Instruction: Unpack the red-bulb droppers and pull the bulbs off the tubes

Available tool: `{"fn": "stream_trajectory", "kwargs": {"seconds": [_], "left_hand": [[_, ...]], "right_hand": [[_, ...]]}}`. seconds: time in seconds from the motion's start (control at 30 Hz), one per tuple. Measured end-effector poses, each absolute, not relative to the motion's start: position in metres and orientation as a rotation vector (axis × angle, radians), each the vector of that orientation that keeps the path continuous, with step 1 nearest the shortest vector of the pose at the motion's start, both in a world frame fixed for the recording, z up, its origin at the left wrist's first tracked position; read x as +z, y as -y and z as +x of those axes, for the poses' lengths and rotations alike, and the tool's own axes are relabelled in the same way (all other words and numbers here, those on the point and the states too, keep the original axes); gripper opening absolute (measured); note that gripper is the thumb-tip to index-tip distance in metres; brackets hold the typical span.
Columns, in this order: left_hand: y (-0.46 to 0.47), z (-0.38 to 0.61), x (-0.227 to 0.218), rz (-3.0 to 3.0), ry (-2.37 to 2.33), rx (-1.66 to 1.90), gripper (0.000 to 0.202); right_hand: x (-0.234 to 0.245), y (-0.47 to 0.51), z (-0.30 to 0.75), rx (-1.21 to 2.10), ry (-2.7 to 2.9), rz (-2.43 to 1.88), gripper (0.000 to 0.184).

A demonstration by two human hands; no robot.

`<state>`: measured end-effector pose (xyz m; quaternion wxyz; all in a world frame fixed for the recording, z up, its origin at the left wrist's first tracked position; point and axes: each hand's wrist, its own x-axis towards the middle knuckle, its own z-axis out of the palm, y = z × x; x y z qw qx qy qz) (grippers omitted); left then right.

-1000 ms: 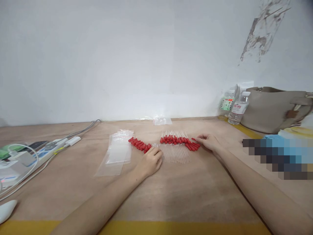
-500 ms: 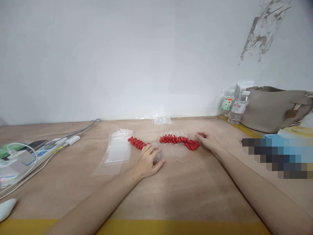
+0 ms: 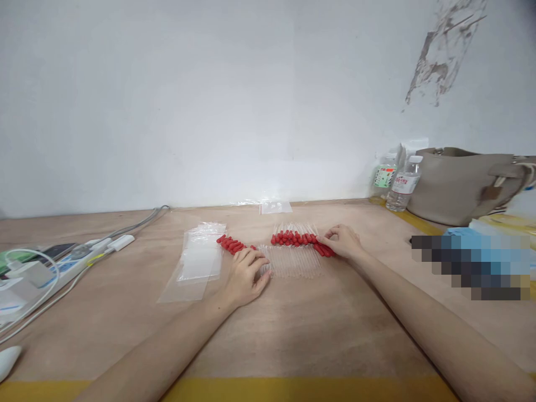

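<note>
Thin clear sticks (image 3: 298, 262) with red capsule-shaped ends lie side by side in the middle of the table. A row of red ends (image 3: 293, 238) runs along them, and paler sticks (image 3: 288, 228) stretch behind it. My left hand (image 3: 247, 276) rests over the left part, fingers bent with the thumb apart, nothing visibly gripped. It partly covers the left red ends (image 3: 229, 244). At the right end of the row, my right hand (image 3: 343, 244) has thumb and fingertips closed on the red ends. What exactly lies between them is partly hidden.
Clear plastic bags (image 3: 201, 259) are stacked left of the sticks; another small bag (image 3: 275, 207) lies by the wall. A power strip (image 3: 79, 259) with cables is at far left. Water bottles (image 3: 404, 184), a grey-beige handbag (image 3: 456, 181) and a blue package (image 3: 469, 237) stand right.
My right hand has moved left from beside the row onto its right-end red pieces, now covering some of them. My left hand has stayed nearly in place over the left part.
</note>
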<state>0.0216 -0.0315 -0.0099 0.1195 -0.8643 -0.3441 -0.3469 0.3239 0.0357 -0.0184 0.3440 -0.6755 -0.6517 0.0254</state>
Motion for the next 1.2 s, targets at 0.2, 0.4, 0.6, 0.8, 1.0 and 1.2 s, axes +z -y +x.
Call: {"fn": "stream_trajectory", "kwargs": {"seconds": [0.2,0.4,0.6,0.8,1.0,1.2], "left_hand": [[0.032,0.022,-0.008,-2.524,0.983,-0.994,0.016],[0.033,0.022,-0.008,-2.533,0.968,-0.984,0.017],[0.033,0.021,-0.007,-2.524,0.925,-1.025,0.029],[0.033,0.029,-0.007,-2.446,0.857,-1.003,0.04],[0.034,0.036,-0.008,-2.436,0.689,-0.88,0.018],[0.032,0.037,-0.01,-2.438,0.755,-0.795,0.014]], "right_hand": [[-0.016,-0.033,0.32,0.126,1.653,-1.757,0.032],[-0.015,-0.037,0.321,0.254,1.566,-1.719,0.036],[-0.003,-0.02,0.306,0.354,1.569,-1.583,0.037],[-0.004,0.031,0.268,0.295,1.861,-1.274,0.022],[-0.015,0.053,0.247,0.108,1.98,-1.092,0.017],[-0.017,0.047,0.247,0.084,2.01,-1.059,0.015]]}}
